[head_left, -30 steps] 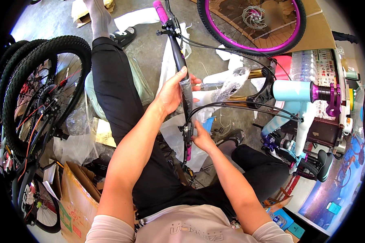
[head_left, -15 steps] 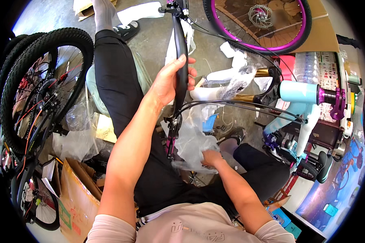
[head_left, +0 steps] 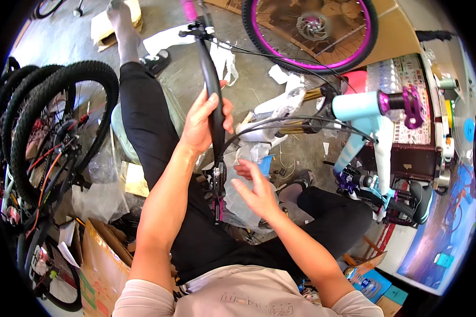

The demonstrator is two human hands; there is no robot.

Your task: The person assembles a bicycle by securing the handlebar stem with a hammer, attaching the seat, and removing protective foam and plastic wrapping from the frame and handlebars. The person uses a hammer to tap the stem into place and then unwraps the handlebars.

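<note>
My left hand (head_left: 200, 122) is wrapped round the middle of a black bicycle handlebar (head_left: 210, 71), which stands nearly lengthwise before me. At its near end are a brake lever clamp (head_left: 218, 179) and a purple grip (head_left: 219, 210) by my thigh. Open and empty, my right hand (head_left: 256, 191) hovers just right of that clamp, fingers apart. Below it a crumpled clear plastic bag (head_left: 244, 208) lies between my legs. Black cables (head_left: 296, 120) run from the handlebar toward a light blue bicycle frame (head_left: 357, 104) with a purple headset part (head_left: 411, 107).
Several bicycles with black tyres (head_left: 98, 68) stand at the left, above an open cardboard box (head_left: 103, 253). A purple-rimmed wheel (head_left: 362, 50) lies on cardboard at the far right. A fork leg wrapped in white foam (head_left: 254, 132) extends from the frame.
My right hand has let go of the plastic bag and risen toward the brake lever clamp, its fingers spreading. The handlebar appears farther left in view, still in my left hand.
</note>
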